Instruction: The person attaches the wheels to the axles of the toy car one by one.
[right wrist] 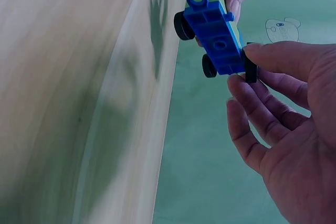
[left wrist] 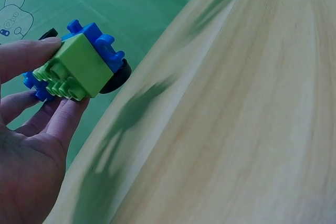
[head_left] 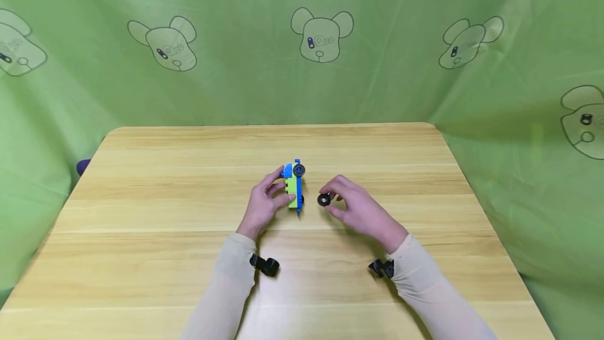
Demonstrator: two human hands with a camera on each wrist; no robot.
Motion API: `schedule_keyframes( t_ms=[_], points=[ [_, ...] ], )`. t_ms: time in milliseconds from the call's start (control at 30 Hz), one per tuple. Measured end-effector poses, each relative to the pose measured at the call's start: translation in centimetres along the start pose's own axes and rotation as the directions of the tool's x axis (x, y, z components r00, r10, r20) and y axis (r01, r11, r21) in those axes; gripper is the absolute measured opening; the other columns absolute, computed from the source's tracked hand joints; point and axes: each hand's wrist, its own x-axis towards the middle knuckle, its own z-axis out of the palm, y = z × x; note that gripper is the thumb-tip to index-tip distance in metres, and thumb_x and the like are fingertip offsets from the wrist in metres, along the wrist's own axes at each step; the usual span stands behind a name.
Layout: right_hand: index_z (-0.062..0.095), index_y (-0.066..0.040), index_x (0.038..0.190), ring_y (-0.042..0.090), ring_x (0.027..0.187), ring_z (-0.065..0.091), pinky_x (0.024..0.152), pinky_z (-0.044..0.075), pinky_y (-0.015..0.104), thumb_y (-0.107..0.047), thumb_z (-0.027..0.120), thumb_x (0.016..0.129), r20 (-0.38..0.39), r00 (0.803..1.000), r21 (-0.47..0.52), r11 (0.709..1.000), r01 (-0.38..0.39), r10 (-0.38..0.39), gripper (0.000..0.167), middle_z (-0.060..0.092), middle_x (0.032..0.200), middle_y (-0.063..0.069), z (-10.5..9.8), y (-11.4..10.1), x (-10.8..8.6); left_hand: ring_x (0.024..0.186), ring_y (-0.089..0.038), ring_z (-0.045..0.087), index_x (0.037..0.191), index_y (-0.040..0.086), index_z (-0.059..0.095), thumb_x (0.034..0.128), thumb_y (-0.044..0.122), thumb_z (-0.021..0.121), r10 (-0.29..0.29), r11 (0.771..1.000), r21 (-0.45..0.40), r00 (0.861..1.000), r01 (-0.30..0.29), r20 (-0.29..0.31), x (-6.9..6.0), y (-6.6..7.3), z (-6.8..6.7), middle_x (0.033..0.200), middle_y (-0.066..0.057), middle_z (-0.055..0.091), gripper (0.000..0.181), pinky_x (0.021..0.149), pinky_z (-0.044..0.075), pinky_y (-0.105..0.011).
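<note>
In the head view my left hand [head_left: 262,208] grips a toy car [head_left: 292,193] of green and blue building blocks above the table. Thumb and fingers hold its green block [left wrist: 86,66] from either side in the left wrist view. The right wrist view shows the blue base [right wrist: 218,40], two black wheels on one side and a bare peg [right wrist: 229,17] on the other. My right hand [head_left: 363,215] pinches a loose black wheel [head_left: 323,200] between thumb and fingertips, a short gap to the right of the car in the head view.
A wooden table [head_left: 165,182] lies under both hands. Green curtain [head_left: 245,88] with printed bear heads hangs behind it and at the sides. Black wrist cameras [head_left: 266,265] sit on both sleeves. Something purple [head_left: 83,166] shows past the table's left edge.
</note>
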Motion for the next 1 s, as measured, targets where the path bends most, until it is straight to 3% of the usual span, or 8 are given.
schedule_keyframes(
  t_ms=[200, 400, 733, 900, 1000],
  points=[
    [0.063, -0.004, 0.12, 0.018, 0.1, 0.06, 0.09, 0.054, 0.036, -0.003, 0.077, 0.083, -0.01, 0.999, 0.01, 0.999, 0.034, -0.034, 0.039, 0.058, 0.112, 0.001, 0.8, -0.3, 0.3, 0.122, -0.025, 0.052, 0.148, 0.013, 0.044, 0.0804, -0.008, 0.074, 0.0, 1.0, 0.006, 1.0, 0.0, 0.007, 0.0, 0.0, 0.1, 0.143, -0.005, 0.043, 0.077, 0.097, 0.049, -0.028],
    [0.062, -0.003, 0.122, 0.017, 0.099, 0.06, 0.09, 0.054, 0.034, -0.002, 0.076, 0.084, -0.01, 1.0, 0.035, 0.999, 0.017, -0.016, 0.041, 0.058, 0.114, 0.001, 1.7, -0.9, 0.7, 0.124, -0.026, 0.051, 0.149, 0.013, 0.042, 0.0821, -0.005, 0.075, -0.005, 1.0, 0.023, 1.0, 0.004, 0.026, -0.1, -0.1, 0.1, 0.142, -0.007, 0.045, 0.077, 0.097, 0.049, -0.027],
    [0.063, -0.007, 0.12, 0.017, 0.094, 0.06, 0.083, 0.056, 0.033, -0.002, 0.076, 0.084, -0.032, 0.999, 0.071, 0.997, 0.024, -0.022, 0.039, 0.057, 0.11, 0.0, 2.9, -1.5, 1.3, 0.128, -0.03, 0.047, 0.152, 0.006, 0.033, 0.0838, -0.007, 0.072, -0.027, 1.0, 0.003, 0.997, 0.027, 0.077, 0.0, 0.0, -0.1, 0.145, -0.013, 0.039, 0.08, 0.098, 0.048, -0.027],
    [0.063, -0.007, 0.119, 0.018, 0.093, 0.061, 0.083, 0.056, 0.033, -0.002, 0.076, 0.084, -0.039, 0.999, 0.073, 0.997, 0.005, -0.003, 0.038, 0.057, 0.111, -0.001, 3.2, -1.4, 1.6, 0.128, -0.033, 0.047, 0.151, 0.002, 0.034, 0.0834, -0.01, 0.07, -0.031, 1.0, -0.001, 0.996, 0.031, 0.086, -0.6, 1.7, 0.2, 0.142, -0.016, 0.041, 0.077, 0.098, 0.049, -0.029],
    [0.063, -0.008, 0.119, 0.017, 0.093, 0.061, 0.083, 0.055, 0.03, -0.003, 0.076, 0.084, -0.04, 0.999, 0.068, 0.998, 0.0, 0.002, 0.038, 0.057, 0.109, -0.002, 3.4, -1.4, 1.8, 0.123, -0.032, 0.052, 0.15, 0.006, 0.039, 0.0827, -0.01, 0.071, -0.021, 1.0, -0.016, 0.998, 0.022, 0.059, -0.7, 1.4, 0.3, 0.141, -0.014, 0.042, 0.076, 0.096, 0.05, -0.03]
  ],
)
